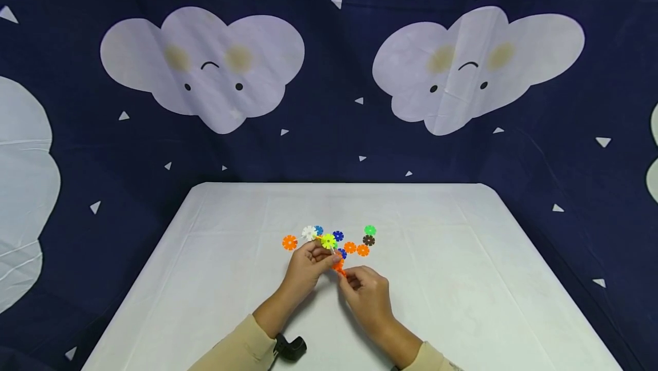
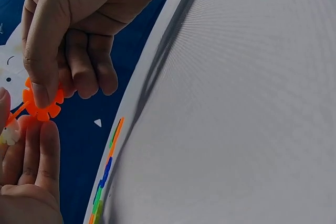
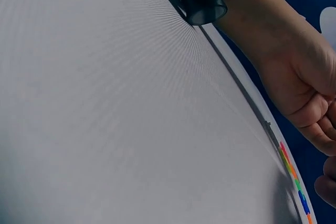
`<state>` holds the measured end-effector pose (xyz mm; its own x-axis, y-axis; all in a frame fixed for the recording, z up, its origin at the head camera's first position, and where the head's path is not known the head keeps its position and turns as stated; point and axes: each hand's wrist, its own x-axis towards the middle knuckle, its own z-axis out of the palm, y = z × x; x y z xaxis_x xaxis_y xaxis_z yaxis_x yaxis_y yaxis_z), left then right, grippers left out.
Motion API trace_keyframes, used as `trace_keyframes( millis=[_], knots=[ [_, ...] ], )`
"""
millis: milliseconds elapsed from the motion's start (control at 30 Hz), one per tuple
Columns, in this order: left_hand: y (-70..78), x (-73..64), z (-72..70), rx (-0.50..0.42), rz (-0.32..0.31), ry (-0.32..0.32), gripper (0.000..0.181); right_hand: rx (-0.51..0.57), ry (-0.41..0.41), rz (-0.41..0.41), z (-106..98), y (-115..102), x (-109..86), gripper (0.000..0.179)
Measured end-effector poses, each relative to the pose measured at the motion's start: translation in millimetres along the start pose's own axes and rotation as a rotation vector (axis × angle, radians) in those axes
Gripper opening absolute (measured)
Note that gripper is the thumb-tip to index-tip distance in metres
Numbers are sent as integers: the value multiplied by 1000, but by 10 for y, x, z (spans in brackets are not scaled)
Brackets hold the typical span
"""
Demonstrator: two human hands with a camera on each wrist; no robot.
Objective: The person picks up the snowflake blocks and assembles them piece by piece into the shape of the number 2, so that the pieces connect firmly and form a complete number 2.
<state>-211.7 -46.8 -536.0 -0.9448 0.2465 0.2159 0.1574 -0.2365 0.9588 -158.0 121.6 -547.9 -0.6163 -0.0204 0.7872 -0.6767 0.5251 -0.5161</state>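
Observation:
In the head view my left hand (image 1: 302, 271) and right hand (image 1: 367, 297) meet over the white table, around orange notched plastic discs, snowflake-style building pieces. My right thumb and fingers pinch an orange disc (image 2: 46, 109), seen in the left wrist view. A second orange piece, nearly edge-on, joins its side and runs to my left hand's fingers, which hold it. A pale disc (image 2: 10, 134) shows by the left fingers. Above the left fingertips appears a yellow disc (image 1: 328, 241); I cannot tell whether it is held. The right wrist view shows mostly the left forearm.
Loose discs lie just beyond the hands: a white one (image 1: 309, 233), an orange one (image 1: 289, 242) at the left, dark blue (image 1: 337, 236), brown (image 1: 368, 240) and green (image 1: 370, 230) ones. A patterned navy cloth (image 1: 329, 74) hangs behind the table (image 1: 231, 279).

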Motion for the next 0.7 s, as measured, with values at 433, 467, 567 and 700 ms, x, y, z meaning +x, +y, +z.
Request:
trace_keyframes(
  millis=[433,467,567,700],
  knots=[
    [14,-4,-6,-47,8,9,17,21,-38,9,-9,-29,22,18],
    [10,-5,-5,-49,8,12,17,26,-35,6,-4,-32,23,18],
    [-3,-12,2,-32,9,20,18,42,-29,5,10,-38,22,18],
    [-10,-28,23,18,14,1,20,40,7,31,18,-42,21,16]
  ],
)
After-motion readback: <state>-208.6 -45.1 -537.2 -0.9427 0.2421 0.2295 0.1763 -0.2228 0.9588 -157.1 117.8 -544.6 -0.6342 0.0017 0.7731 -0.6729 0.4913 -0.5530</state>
